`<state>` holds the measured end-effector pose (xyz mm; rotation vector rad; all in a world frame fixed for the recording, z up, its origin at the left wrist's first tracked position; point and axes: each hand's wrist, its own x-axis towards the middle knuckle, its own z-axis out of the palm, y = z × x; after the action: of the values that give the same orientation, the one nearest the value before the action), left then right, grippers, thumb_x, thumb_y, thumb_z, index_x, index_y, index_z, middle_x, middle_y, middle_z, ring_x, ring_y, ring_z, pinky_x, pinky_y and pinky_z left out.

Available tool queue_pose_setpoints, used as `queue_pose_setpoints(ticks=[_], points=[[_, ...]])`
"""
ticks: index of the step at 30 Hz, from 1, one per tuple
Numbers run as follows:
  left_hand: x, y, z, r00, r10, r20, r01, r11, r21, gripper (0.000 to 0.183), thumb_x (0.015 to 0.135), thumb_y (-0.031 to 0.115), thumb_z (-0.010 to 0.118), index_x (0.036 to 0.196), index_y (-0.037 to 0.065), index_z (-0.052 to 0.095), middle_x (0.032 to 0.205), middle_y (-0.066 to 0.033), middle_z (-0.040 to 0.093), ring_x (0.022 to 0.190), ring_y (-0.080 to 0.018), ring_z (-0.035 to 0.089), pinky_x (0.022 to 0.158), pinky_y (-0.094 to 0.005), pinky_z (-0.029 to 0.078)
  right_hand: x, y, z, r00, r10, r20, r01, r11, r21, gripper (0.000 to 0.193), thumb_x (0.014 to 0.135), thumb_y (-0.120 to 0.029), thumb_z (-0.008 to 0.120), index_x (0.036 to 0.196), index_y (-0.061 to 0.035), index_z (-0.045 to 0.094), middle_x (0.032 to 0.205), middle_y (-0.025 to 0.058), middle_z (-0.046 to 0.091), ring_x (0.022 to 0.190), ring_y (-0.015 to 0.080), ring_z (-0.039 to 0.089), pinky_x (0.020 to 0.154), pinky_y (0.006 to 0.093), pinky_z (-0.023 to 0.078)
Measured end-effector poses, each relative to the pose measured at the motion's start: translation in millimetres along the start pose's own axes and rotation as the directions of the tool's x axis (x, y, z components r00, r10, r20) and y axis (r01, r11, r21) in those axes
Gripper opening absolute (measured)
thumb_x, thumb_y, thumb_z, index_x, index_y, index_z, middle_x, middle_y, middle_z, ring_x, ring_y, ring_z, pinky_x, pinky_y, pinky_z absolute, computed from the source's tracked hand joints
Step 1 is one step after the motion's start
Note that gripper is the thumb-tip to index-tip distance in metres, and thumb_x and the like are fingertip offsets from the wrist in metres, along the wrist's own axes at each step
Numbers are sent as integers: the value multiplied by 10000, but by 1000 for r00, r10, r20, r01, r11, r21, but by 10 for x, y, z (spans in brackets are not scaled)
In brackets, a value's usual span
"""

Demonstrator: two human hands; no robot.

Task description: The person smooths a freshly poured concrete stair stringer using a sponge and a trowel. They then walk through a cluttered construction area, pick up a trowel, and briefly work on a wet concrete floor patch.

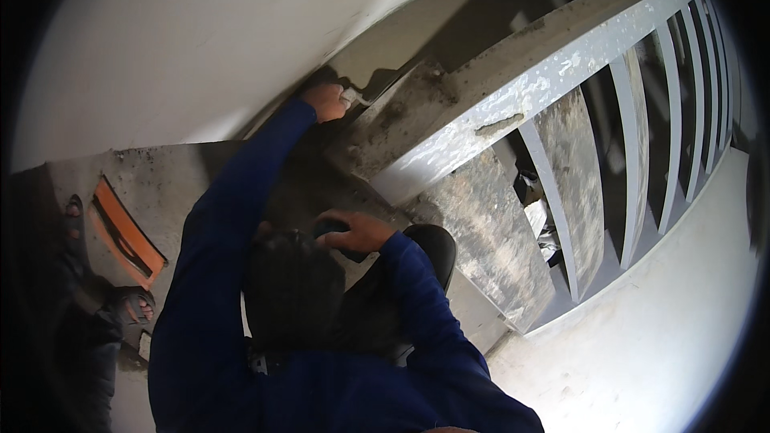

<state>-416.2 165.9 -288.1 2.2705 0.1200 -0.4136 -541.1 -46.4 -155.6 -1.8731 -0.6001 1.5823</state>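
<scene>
My left hand (325, 103) reaches forward to the foot of the pale wall, its fingers closed on a small whitish object (351, 97) whose kind I cannot make out. Just beyond it lies a dusty, stained concrete ledge (409, 104), with a hand's shadow on the surface behind. Nearer my body, my right hand (361, 232) is held above my bent knee. Its fingers curl round a small dark bluish object (329, 228), mostly hidden by the hand and too dark to name.
A grey railing (513, 96) with chipped paint and upright bars runs along the right. Stained boards (489, 232) stand behind the bars. At left, an orange plastering float (124, 232) with a dark handle lies on the floor beside another person's sandalled foot (135, 305).
</scene>
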Motion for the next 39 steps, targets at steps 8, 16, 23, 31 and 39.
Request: queue_pose_setpoints(ticks=[8, 16, 23, 31, 39], points=[[-829, -266, -51, 985, -90, 147, 90, 996, 9, 413, 843, 290, 588, 1085, -45, 582, 1033, -267, 625, 1012, -404, 589, 861, -444, 448, 15, 10, 33, 997, 72, 5, -71, 996, -60, 546, 819, -443, 663, 1248, -121, 561, 1204, 153, 603, 1138, 278, 559, 971, 361, 416], [-1617, -533, -96, 985, -131, 108, 135, 991, -24, 427, 826, 296, 603, 1079, -47, 580, 998, -249, 639, 962, -409, 612, 854, -461, 471, 29, 12, 43, 998, 52, 19, -50, 996, -74, 548, 819, -448, 660, 1244, -118, 560, 1222, 160, 595, 1167, 291, 545, 986, 365, 405], [-2134, -657, -116, 990, -141, 28, 143, 987, -77, 483, 851, 301, 575, 1177, -54, 539, 1131, -273, 591, 1079, -406, 565, 924, -462, 437, 32, 40, 47, 999, 28, -27, -30, 996, -79, 578, 809, -500, 658, 1239, -124, 565, 1147, 172, 629, 1065, 309, 603, 915, 382, 454], [-1296, -353, -76, 998, -56, 9, 57, 980, -189, 402, 861, 295, 572, 1077, -43, 588, 1052, -257, 623, 1020, -405, 589, 876, -454, 451, 75, 87, 52, 998, 57, -12, -58, 994, -93, 623, 804, -523, 656, 1259, -110, 555, 1163, 189, 621, 1083, 313, 598, 925, 377, 451], [-1114, -437, -19, 994, -69, 87, 71, 997, -15, 342, 833, 283, 593, 984, -24, 602, 964, -251, 630, 936, -417, 597, 819, -469, 464, 107, 131, 56, 998, 65, -8, -65, 994, -87, 653, 798, -533, 655, 1280, -108, 542, 1186, 196, 612, 1094, 322, 592, 934, 377, 447]])
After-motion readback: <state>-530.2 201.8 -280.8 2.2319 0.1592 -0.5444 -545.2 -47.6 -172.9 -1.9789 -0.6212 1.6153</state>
